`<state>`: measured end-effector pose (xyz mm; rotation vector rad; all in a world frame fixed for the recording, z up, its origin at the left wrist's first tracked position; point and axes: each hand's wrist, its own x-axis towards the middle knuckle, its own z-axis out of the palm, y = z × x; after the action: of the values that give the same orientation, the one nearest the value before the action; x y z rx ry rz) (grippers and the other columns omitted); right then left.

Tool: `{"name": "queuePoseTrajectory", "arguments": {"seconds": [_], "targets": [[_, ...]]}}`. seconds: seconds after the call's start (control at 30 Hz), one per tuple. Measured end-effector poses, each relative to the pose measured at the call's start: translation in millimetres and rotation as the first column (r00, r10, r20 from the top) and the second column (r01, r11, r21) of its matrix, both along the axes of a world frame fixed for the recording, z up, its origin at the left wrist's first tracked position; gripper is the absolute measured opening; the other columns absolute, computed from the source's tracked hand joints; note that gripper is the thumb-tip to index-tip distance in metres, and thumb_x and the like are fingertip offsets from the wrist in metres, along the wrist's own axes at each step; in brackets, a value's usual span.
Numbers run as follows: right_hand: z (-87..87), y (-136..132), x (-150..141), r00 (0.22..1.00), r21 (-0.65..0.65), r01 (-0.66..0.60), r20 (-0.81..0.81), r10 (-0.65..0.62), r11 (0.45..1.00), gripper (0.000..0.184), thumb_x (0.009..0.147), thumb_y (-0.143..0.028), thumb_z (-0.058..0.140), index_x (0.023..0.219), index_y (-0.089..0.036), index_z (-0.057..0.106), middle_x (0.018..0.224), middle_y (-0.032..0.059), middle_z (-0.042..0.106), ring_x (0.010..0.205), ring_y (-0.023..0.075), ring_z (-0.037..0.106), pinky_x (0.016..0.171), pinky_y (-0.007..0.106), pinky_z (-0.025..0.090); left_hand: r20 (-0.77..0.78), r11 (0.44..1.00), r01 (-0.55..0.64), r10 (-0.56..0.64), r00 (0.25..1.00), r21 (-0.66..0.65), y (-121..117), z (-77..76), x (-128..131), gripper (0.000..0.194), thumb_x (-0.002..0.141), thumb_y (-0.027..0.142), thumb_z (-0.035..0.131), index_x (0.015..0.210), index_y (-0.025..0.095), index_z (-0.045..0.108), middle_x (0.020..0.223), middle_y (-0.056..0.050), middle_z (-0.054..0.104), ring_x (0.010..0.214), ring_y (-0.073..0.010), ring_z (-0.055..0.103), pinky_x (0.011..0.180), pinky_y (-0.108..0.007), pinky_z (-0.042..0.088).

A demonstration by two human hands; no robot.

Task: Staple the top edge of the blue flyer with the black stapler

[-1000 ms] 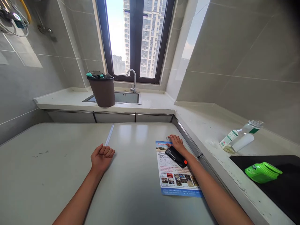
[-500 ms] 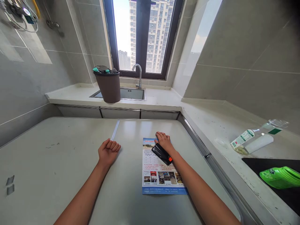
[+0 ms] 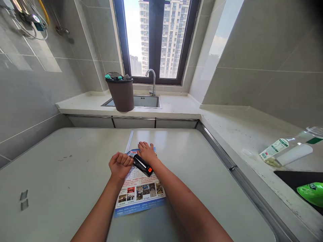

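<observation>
Black and glossy, a small oblong stapler with an orange-red tip lies slantwise on a printed paper leaflet, near the middle of the scene. The leaflet has blue bands, rows of dark and red text and small photographs, and is turned a little askew; its top is partly covered by hands.

The person's bare right hand reaches over the leaflet's top edge, palm down, fingers extended and slightly apart; its heel is right beside the stapler, though whether it grips it cannot be told. The bare left hand is curled into a fist at the leaflet's left edge, knuckles close to the stapler's far end. Its fingers are folded in; whether they pinch the paper is hidden.

Beneath lies a smooth, pale grey counter with two small grey patches at left.

Beyond, a raised white worktop carries a brown plastic bin beside a steel sink and curved metal tap, under a dark-framed window. At far right are a clear bottle and a bright green packet on a black mat.
</observation>
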<state>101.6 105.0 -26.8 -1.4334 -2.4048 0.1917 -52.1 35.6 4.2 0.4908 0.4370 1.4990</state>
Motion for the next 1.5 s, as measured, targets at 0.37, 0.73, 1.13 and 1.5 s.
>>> {"name": "queuePoseTrajectory", "arguments": {"seconds": [0.37,0.73,1.13,1.5], "targets": [[-2.9,-0.1,1.0,0.999,0.000,-0.045,-0.024,0.045,0.999,0.042,0.104,-0.029,0.036,0.144,-0.025,0.046,0.161,0.0069,0.040,0.147,0.0263,0.033,0.116,0.062,0.026,-0.033,1.000,0.013,-0.014,0.999,-0.021,1.9,-4.1,-0.7,0.066,0.094,0.044,0.053,0.055,0.021,0.005,0.052,0.008,0.001,0.042,-0.0100,0.007,0.045,-0.031,0.020],[3.4,-7.5,4.5,0.989,0.163,0.145,-0.028,-0.142,0.976,0.029,0.101,-0.029,0.043,0.124,-0.016,0.056,0.133,0.0165,0.058,0.122,0.0290,0.048,0.100,0.045,0.037,0.165,0.981,0.133,-0.156,0.974,0.139,0.7,-0.6,-2.1,0.062,0.088,0.030,0.057,0.052,0.021,0.008,0.050,0.008,-0.003,0.045,-0.0109,-0.001,0.044,-0.032,0.016],[-3.2,-14.0,29.6,0.979,0.093,0.187,0.070,-0.194,0.978,0.021,0.101,-0.027,0.047,0.102,-0.019,0.066,0.107,0.0107,0.062,0.105,0.0253,0.050,0.087,0.037,0.039,0.177,0.990,0.116,-0.129,0.976,0.083,-1.3,4.2,-0.4,0.059,0.087,0.028,0.056,0.053,0.021,0.008,0.051,0.007,-0.003,0.047,-0.0119,-0.003,0.044,-0.032,0.015],[-4.2,-17.8,27.7,0.968,0.091,0.236,0.068,-0.242,0.967,0.022,0.100,-0.025,0.046,0.102,-0.017,0.066,0.108,0.0129,0.063,0.107,0.0264,0.051,0.087,0.038,0.040,0.179,0.989,0.123,-0.136,0.974,0.082,0.4,0.5,0.5,0.057,0.090,0.027,0.052,0.055,0.022,0.007,0.052,0.007,-0.001,0.047,-0.0126,-0.001,0.044,-0.033,0.018]]}}
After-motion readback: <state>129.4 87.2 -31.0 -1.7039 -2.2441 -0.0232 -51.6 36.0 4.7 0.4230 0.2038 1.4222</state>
